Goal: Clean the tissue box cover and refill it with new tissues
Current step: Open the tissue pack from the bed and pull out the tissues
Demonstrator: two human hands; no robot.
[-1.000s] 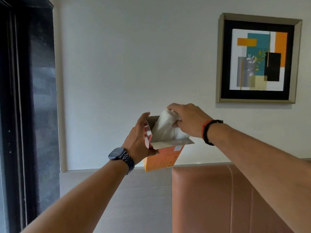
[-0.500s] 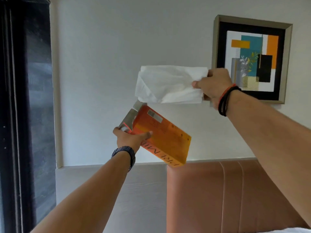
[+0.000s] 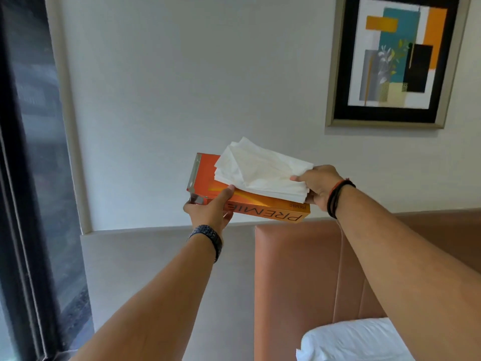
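An orange cardboard tissue box (image 3: 263, 207) lies almost flat in mid-air, its open end to the left. My left hand (image 3: 212, 208) grips it at that left end, thumb on top. A stack of white tissues (image 3: 260, 170) rests on the box's upper face. My right hand (image 3: 318, 186) pinches the stack at its right edge. The tissue box cover is not in view.
Behind my arms stands a brown padded headboard (image 3: 296, 277) with a white pillow (image 3: 356, 340) at the lower right. A framed abstract picture (image 3: 395, 61) hangs on the white wall. A dark window frame (image 3: 23, 178) fills the left side.
My right hand pulled the tissues out of the box, lifted them, then lowered them onto the box. My left hand turned the box from upright to nearly flat.
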